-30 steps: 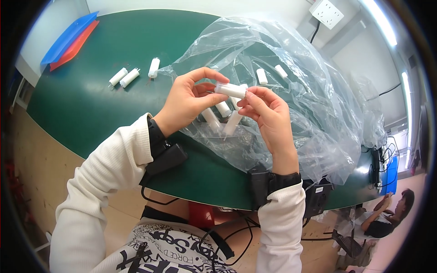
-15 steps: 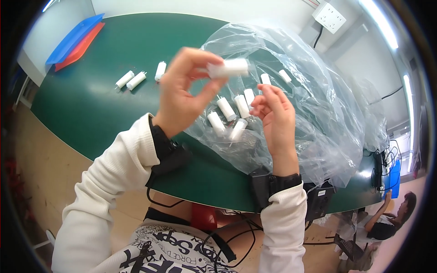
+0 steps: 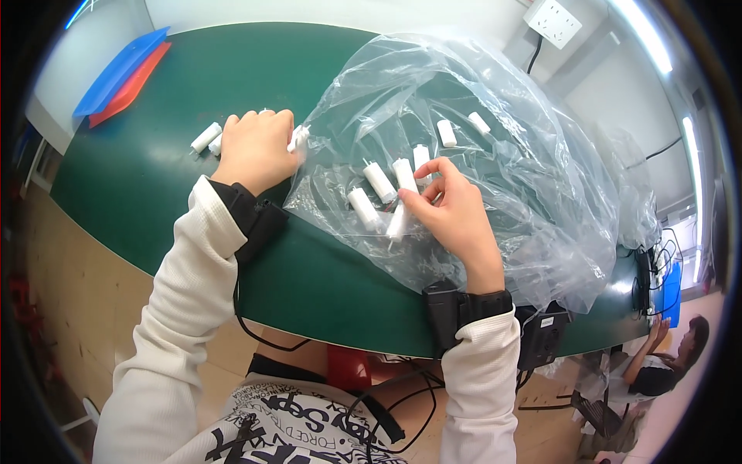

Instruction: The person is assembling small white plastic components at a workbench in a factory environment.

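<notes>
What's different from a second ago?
The left hand moved left, apparently still holding a white cylinder. The right hand let go of it and shifted down toward other cylinders at the clear bag. The blue tray and red tray stayed put.

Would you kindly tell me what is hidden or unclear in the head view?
Head view:
Left hand: its back hides any grip on the white cylinder at its thumb side.
Half-covered cylinder: the left hand hides the rest.
Distant person: too small to tell whether their hands hold anything.
Right sleeve: cut off by the lower edge.
</notes>
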The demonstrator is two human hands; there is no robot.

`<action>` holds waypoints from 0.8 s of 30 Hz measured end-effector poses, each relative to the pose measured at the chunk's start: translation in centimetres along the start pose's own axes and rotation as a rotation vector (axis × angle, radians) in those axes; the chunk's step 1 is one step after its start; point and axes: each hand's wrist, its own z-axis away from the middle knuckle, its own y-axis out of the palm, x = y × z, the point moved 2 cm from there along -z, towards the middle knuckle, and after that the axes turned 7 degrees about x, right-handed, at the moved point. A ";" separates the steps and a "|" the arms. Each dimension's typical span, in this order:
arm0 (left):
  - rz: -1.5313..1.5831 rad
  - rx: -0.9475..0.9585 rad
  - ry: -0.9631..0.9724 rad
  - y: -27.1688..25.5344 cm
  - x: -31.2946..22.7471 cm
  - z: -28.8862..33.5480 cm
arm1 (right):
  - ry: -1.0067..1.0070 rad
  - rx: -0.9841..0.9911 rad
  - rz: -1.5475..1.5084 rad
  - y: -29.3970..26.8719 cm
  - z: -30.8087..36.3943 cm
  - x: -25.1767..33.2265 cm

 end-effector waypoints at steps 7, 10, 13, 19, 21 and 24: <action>0.153 -0.447 0.046 -1.5 -0.8 0.3 | 0.080 0.077 -0.173 -0.5 0.4 0.4; 0.517 -0.667 0.138 -3.3 -1.3 0.9 | 0.019 0.113 -0.330 -1.0 0.2 1.1; 0.763 -0.653 0.343 -3.2 -3.3 2.5 | -0.124 0.040 -0.623 -1.4 0.8 2.2; 1.159 -0.199 0.723 -1.1 -7.7 4.2 | -0.196 0.050 -0.891 -1.1 0.8 2.4; 1.282 -0.118 0.664 -0.5 -7.9 4.5 | -0.214 0.036 -0.908 -0.6 0.7 2.4; 1.460 -0.001 0.572 0.0 -7.9 4.4 | -0.232 0.089 -1.069 -0.2 0.6 2.4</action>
